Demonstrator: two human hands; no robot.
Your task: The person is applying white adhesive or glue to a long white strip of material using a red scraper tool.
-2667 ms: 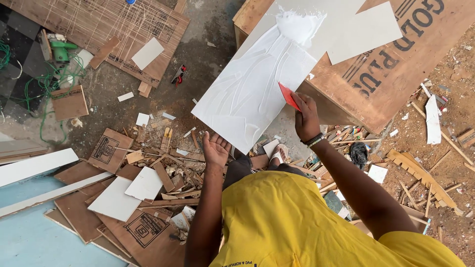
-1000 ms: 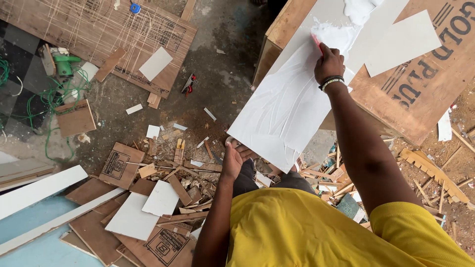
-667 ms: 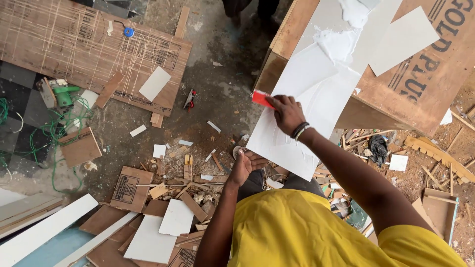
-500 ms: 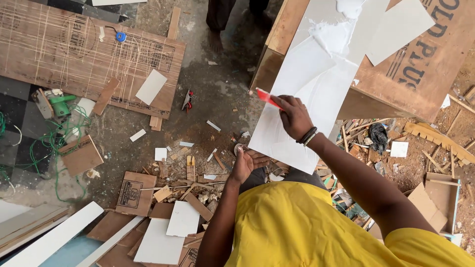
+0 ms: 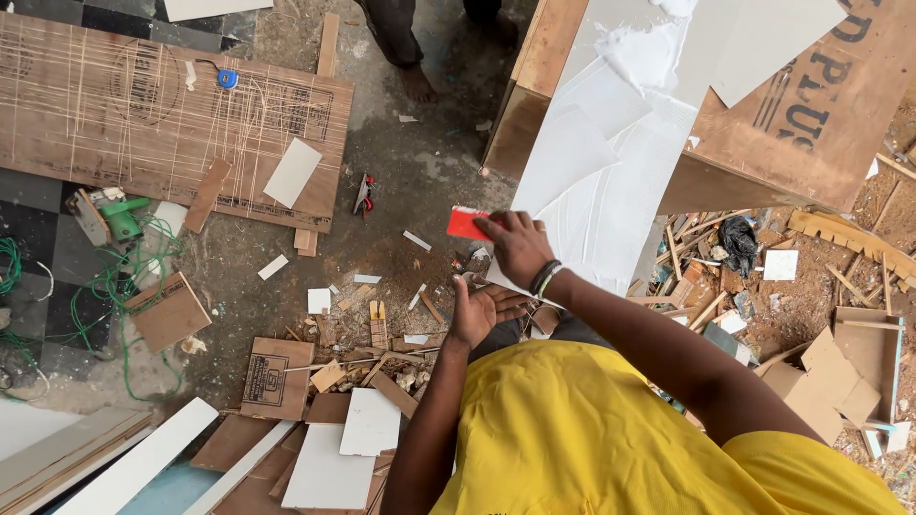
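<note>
Right hand (image 5: 520,250) pinches a red scraper (image 5: 468,223) in closed fingers at the white sheet (image 5: 611,181)'s near corner. Left hand (image 5: 477,310) lies open beneath. Glue (image 5: 637,52) is heaped at the far end, thinly streaked nearer; spreading looks unfinished.

One head-worn view, looking steeply down past the yellow shirt (image 5: 611,429). Near range: right hand (image 5: 518,246) centre frame, left hand (image 5: 477,313) just below it. Littered floor (image 5: 420,181) spreads beyond both hands. No second view.
</note>
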